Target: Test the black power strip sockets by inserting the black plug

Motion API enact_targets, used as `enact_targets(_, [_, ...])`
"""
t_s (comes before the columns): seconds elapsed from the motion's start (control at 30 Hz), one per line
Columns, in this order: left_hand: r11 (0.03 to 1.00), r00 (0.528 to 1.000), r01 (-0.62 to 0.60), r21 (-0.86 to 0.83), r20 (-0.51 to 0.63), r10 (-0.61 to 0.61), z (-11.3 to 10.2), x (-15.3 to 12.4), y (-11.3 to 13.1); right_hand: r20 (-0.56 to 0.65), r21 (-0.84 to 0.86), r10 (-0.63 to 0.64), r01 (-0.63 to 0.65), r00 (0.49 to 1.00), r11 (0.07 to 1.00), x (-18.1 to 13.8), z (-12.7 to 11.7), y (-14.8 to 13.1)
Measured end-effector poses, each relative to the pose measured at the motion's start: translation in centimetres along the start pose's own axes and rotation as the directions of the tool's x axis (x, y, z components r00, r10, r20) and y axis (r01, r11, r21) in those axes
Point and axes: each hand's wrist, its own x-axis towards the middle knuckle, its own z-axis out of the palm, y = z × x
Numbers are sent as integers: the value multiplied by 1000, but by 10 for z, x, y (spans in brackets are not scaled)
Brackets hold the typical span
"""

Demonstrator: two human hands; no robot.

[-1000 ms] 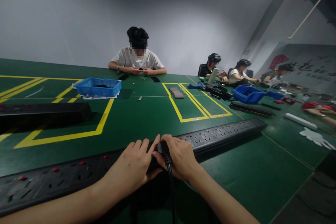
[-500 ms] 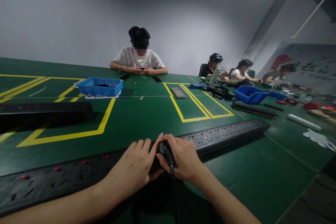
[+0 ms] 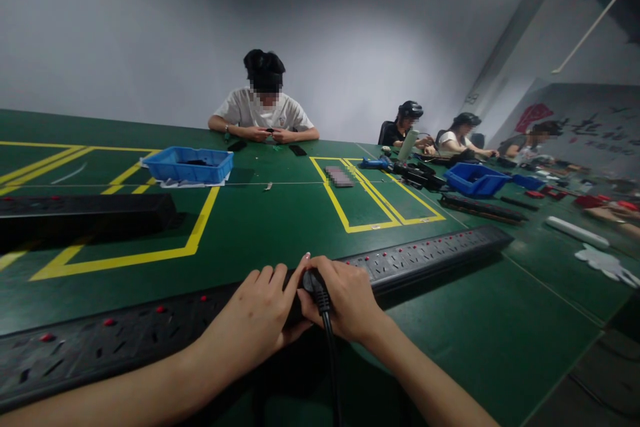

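Observation:
A long black power strip [image 3: 420, 257] with rows of sockets and red switches lies slantwise across the table in front of me. My left hand [image 3: 265, 303] is wrapped over its middle, fingers across the top and thumb at the near side. Right beside it, my right hand [image 3: 345, 297] is closed around a black plug [image 3: 314, 281], which sits against the strip. How deep its pins go is hidden. From the plug, a black cable [image 3: 332, 363] runs down toward me. The tips of both index fingers meet above the plug.
Another black power strip [image 3: 85, 215] lies at the left. Beyond are a light-blue bin [image 3: 193, 165], a phone-like slab [image 3: 339, 177] inside yellow tape, a dark-blue bin [image 3: 475, 179] and a white glove [image 3: 603, 263]. A person [image 3: 265, 107] sits opposite; several others sit at the right.
Both hands keep the same hold on the strip and plug. The view has shifted very slightly; nothing else has visibly moved.

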Motion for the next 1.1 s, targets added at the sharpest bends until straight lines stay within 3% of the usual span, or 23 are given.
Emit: enact_targets(1.1, [1000,1000,7,-6,3,-7,1,0,0,15,27,-36,35,999,999,1,-3,3])
